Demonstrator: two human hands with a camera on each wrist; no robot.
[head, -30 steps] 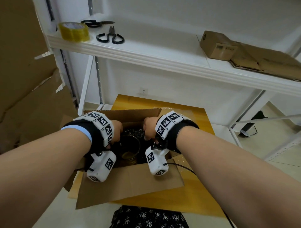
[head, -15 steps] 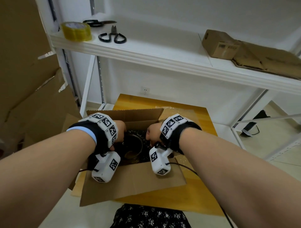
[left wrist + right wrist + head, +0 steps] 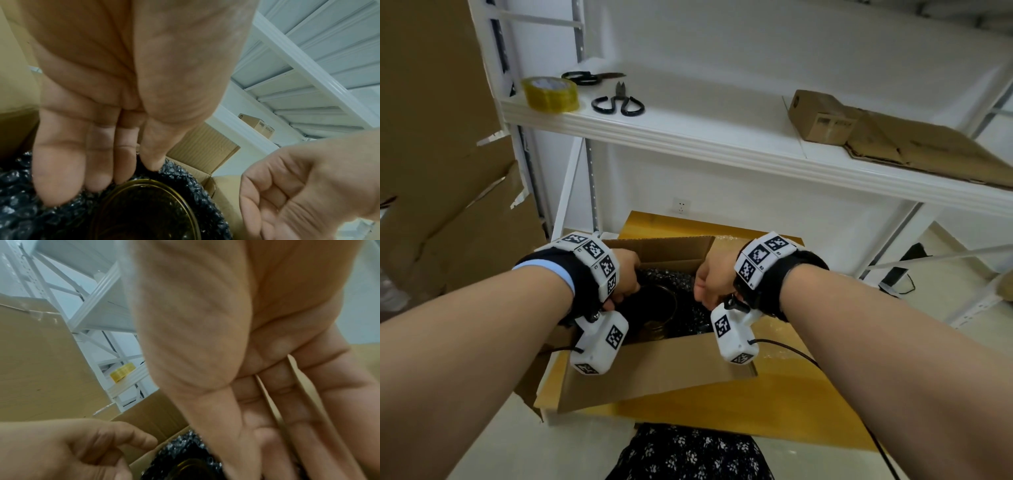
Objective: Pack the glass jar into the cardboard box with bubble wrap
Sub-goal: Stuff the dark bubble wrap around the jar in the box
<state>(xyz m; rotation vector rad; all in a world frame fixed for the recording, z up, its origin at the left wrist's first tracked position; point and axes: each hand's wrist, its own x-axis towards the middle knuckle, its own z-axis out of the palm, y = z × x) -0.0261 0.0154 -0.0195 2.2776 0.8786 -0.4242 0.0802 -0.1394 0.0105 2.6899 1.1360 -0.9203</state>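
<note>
Head view: shows left hand [image 3: 625, 274] and right hand [image 3: 714, 277] both lowered into the open cardboard box [image 3: 654, 370], one at each side of the glass jar [image 3: 659, 308]. Stands upright in the box, this jar, mouth up, between the two sets of fingers and a little lower than them. Around it, black bubble wrap [image 3: 688, 315], filling the room between the glass and the box walls.

Left wrist view: left fingers [image 3: 59, 170] nearly straight and close together, pointing down. Press with the tips into the bubble wrap [image 3: 24, 211] just at the outside of the jar rim [image 3: 148, 211]; the thumb tip also touches the wrap beside them. Not curled around anything. Lies directly below and in front of the fingertips, the round jar mouth.

Right wrist view, somewhat blurred: right fingers [image 3: 298, 410] stretched downward and slightly apart, with cardboard showing in the gaps. Tips cut off at the lower edge, so contact with the wrap [image 3: 180, 444] not to tell. Jar rim [image 3: 191, 467] just beside the thumb side of this hand, lower than the palm.
</note>
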